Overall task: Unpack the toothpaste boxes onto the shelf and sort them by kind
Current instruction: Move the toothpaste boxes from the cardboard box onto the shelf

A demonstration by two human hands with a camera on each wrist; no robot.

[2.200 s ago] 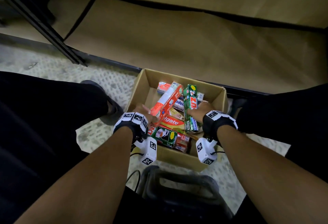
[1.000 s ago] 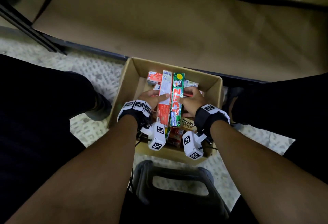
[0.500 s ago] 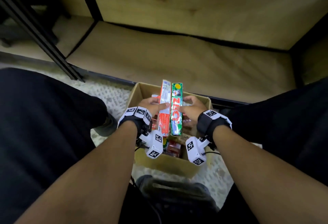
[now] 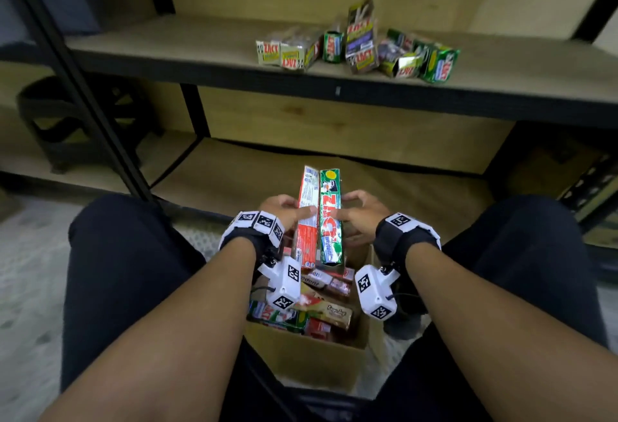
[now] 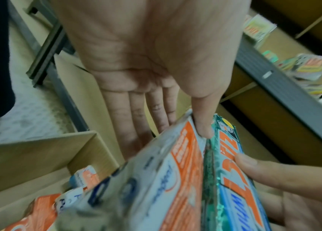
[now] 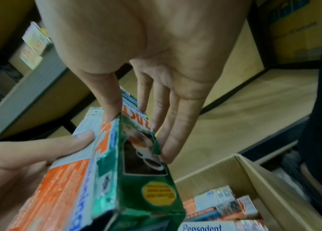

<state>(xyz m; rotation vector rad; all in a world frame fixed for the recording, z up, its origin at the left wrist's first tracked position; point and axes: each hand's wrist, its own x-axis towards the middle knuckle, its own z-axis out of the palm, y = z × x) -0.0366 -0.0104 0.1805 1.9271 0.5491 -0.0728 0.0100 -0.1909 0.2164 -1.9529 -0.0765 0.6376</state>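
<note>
I hold two long toothpaste boxes side by side above the cardboard box (image 4: 307, 351). My left hand (image 4: 284, 209) grips the red and white box (image 4: 307, 221) (image 5: 168, 184) (image 6: 61, 186), thumb on top and fingers beneath. My right hand (image 4: 357, 214) grips the green Zact box (image 4: 330, 217) (image 5: 233, 179) (image 6: 134, 171) the same way. The two boxes touch along their long edges. The cardboard box still holds several more toothpaste boxes (image 4: 321, 308) (image 6: 221, 207). On the middle shelf (image 4: 187, 44) lies a loose group of several green Zact boxes (image 4: 361, 47).
The bottom shelf board (image 4: 254, 174) lies bare just beyond the cardboard box. Black uprights (image 4: 77, 87) frame the shelving at left. My dark-trousered knees (image 4: 127, 254) flank the cardboard box. A dark stool (image 4: 67, 120) sits under the left bay.
Both hands have lifted the two boxes together up out of the cardboard box. My head has tilted up, bringing the middle shelf with its Zact boxes into view.
</note>
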